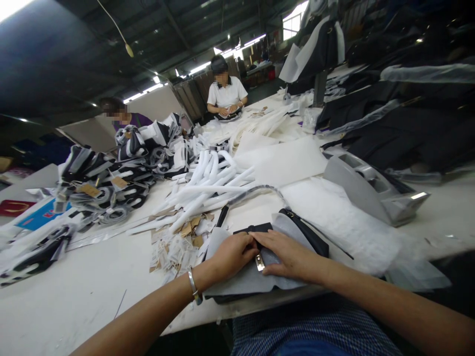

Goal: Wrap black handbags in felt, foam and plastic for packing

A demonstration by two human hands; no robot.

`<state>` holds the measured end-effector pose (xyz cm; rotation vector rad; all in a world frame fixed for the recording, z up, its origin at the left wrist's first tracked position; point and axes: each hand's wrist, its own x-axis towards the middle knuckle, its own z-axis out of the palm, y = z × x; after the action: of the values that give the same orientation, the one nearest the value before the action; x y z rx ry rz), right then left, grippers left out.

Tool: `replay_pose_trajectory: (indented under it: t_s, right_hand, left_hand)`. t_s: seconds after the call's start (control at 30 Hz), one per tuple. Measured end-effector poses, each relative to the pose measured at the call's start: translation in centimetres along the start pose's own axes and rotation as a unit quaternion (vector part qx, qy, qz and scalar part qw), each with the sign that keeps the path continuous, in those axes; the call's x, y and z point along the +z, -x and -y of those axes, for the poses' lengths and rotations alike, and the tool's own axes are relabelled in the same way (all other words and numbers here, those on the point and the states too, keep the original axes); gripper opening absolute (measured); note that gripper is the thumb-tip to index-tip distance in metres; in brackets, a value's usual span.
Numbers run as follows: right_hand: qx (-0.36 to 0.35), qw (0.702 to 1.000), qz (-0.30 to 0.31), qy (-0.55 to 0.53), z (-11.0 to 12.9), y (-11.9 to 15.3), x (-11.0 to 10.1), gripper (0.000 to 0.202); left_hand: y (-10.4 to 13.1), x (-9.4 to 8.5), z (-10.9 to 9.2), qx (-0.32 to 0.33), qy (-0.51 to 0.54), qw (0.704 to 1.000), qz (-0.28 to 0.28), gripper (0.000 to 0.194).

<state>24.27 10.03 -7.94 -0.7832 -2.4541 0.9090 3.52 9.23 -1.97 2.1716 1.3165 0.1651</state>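
A dark handbag (313, 235) lies at the table's front edge, with grey-white sheeting (230, 284) over its front and a wrapped handle (256, 190) arching behind it. My left hand (234, 252), below a silver bangle, has its fingers curled in at the bag's middle, beside a shiny metal clasp (260, 263). What those fingertips pinch is too small to make out. Stretched over the bag from the right, my right hand (287, 254) rests with its fingers on the dark strap and its thumb near the clasp.
White tubes (208, 183), paper tags and packets (178, 252) lie left of the bag. Wrapped bags (129, 183) are heaped further left. A grey dispenser (365, 185) and white wrap (341, 222) stand right. Two people (226, 91) sit across the table.
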Motion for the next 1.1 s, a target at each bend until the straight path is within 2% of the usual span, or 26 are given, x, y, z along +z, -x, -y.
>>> replay_pose_trajectory:
  t_s: [0.2, 0.33, 0.43, 0.57, 0.73, 0.8, 0.93, 1.1]
  right_hand:
    - [0.006, 1.000, -0.007, -0.015, 0.1, 0.0, -0.2, 0.091]
    - [0.008, 0.999, -0.005, -0.031, 0.0, -0.1, -0.2, 0.089]
    - [0.008, 0.999, -0.009, -0.035, 0.1, 0.0, -0.2, 0.084]
    - [0.011, 0.998, -0.029, -0.052, 0.3, 0.1, -0.3, 0.075]
    - [0.018, 0.997, -0.027, -0.066, 0.8, 0.2, -0.6, 0.053]
    - [0.018, 0.998, -0.022, -0.064, 1.0, 0.2, -1.0, 0.046]
    - [0.017, 0.999, 0.030, -0.040, 1.5, -0.1, -2.2, 0.045]
    - [-0.050, 0.992, 0.090, 0.072, 2.2, -1.6, -3.3, 0.023]
  left_hand:
    - [1.6, 0.2, 0.2, 0.051, 0.031, 0.998, -0.030, 0.010]
    - [2.4, 0.2, 0.2, 0.094, 0.036, 0.995, -0.009, 0.014]
    - [2.3, 0.4, 0.4, 0.100, 0.037, 0.994, -0.006, 0.015]
    - [2.0, 0.8, 0.8, 0.073, 0.067, 0.995, -0.021, 0.013]
    - [2.6, 1.7, 0.5, -0.002, 0.101, 0.993, -0.064, 0.044]
    - [2.7, 2.1, 0.2, -0.027, 0.094, 0.992, -0.077, 0.048]
    - [2.8, 2.7, 0.0, -0.072, 0.064, 0.992, -0.087, 0.047]
    - [2.8, 3.1, 0.2, -0.079, 0.064, 0.990, -0.096, 0.047]
